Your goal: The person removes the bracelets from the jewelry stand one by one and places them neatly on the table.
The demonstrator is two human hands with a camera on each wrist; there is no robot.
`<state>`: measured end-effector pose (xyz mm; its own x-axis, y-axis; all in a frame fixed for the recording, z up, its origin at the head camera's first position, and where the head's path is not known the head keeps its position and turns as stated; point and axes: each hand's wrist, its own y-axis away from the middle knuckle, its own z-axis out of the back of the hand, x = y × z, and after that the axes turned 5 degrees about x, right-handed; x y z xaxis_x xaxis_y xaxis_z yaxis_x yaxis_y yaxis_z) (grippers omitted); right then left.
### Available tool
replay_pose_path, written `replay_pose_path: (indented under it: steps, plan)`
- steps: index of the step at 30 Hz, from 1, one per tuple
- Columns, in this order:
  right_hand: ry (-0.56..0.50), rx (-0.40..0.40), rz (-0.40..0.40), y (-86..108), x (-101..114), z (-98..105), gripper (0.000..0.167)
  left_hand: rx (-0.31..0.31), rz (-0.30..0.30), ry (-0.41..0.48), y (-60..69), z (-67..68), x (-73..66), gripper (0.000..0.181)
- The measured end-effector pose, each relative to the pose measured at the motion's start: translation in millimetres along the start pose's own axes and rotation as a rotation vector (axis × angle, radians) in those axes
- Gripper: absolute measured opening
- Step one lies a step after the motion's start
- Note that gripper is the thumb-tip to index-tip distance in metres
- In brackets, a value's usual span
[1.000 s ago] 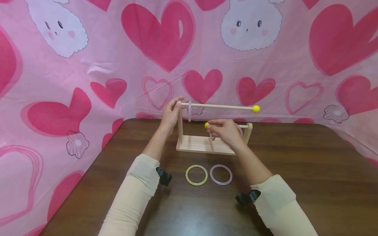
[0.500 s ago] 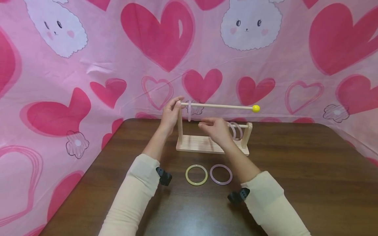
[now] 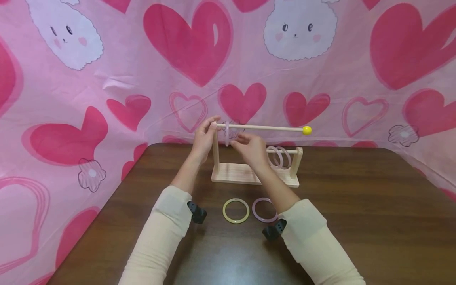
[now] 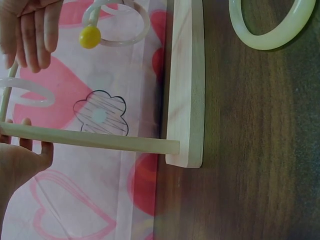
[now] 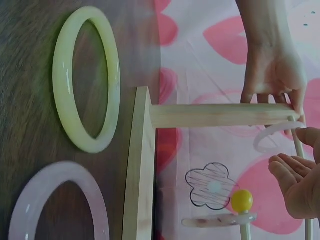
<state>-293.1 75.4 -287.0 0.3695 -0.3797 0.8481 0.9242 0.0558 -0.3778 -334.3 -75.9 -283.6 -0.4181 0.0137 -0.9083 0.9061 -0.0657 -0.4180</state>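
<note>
My left hand (image 3: 203, 143) grips the top of the wooden stand's left post (image 3: 216, 152); in the left wrist view its fingers (image 4: 46, 152) show behind the post. A pale pink ring (image 3: 227, 136) hangs on the upper rod (image 3: 265, 127) beside that post. Just right of this ring is my right hand (image 3: 252, 149), palm toward the post. In the right wrist view its thumb (image 5: 307, 135) is at the ring's (image 5: 265, 139) edge, whether touching I cannot tell, and the other fingers (image 5: 287, 167) are extended, not closed round it.
The upper rod ends in a yellow ball (image 3: 307, 130). Two pale rings (image 3: 287, 159) hang on the lower rod near the right post (image 3: 296, 164). A yellow ring (image 3: 236, 221) and a purple ring (image 3: 257, 215) lie on the table (image 3: 356, 213) in front of the stand's base (image 3: 235, 174).
My right hand has left the lower rod's yellow ball and moved left and slightly up to the ring on the upper rod. My left hand has stayed on the post.
</note>
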Motion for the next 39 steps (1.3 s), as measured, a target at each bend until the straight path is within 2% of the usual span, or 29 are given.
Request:
replay_pose_path:
  steps: [4, 13, 18, 28, 39]
  plan:
    - [0.004, -0.026, 0.029, -1.6, 3.2, -7.1, 0.039, -0.001, 0.004, -0.005, 0.2, 0.8, -0.2, 0.031]
    - [0.200, -0.137, 0.112, -1.2, 7.1, -15.7, 0.029, 0.002, -0.001, -0.008, -0.2, -0.3, -0.9, 0.030]
    - [0.256, -0.146, 0.138, -2.3, 10.6, -18.4, 0.022, -0.003, -0.012, 0.006, -0.1, -0.6, -0.8, 0.030]
    - [0.238, -0.144, 0.090, -4.0, 15.9, -18.9, 0.020, 0.008, 0.000, -0.004, -0.1, 1.3, -0.7, 0.030]
    - [0.218, -0.152, 0.123, -4.6, 13.9, -20.6, 0.018, 0.010, -0.007, -0.009, 0.0, 1.1, -0.2, 0.029]
